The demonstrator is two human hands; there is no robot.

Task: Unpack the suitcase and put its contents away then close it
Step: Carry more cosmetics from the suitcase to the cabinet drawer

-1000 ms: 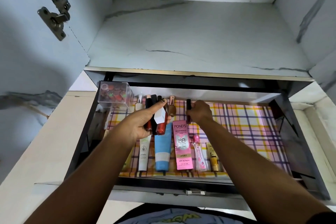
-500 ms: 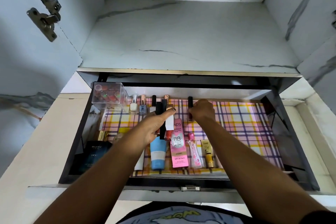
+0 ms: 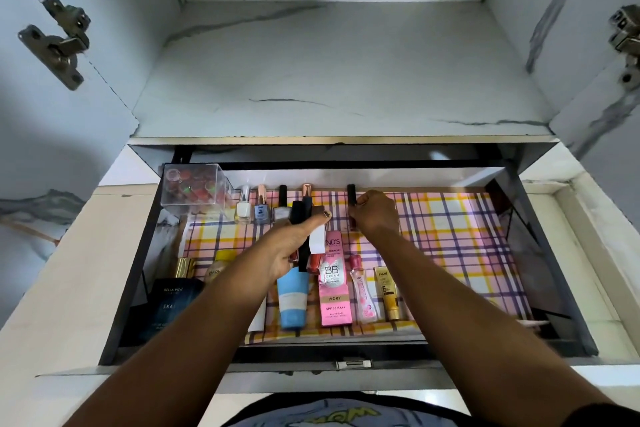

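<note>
Putting-away step: the right hand (image 3: 375, 215) pinches a thin black tube (image 3: 352, 196), perhaps lipstick, upright at the back of the open checked-lined drawer (image 3: 457, 253). The left hand (image 3: 294, 246) grips more small tubes (image 3: 306, 239); one goes next, standing beside it.

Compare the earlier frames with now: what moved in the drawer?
Little moved. The right hand stays at the back row, fingers on a dark tube it is standing up. The left hand keeps gripping its bundle of tubes. Bottles, BB cream box and clear box are unchanged.
</note>
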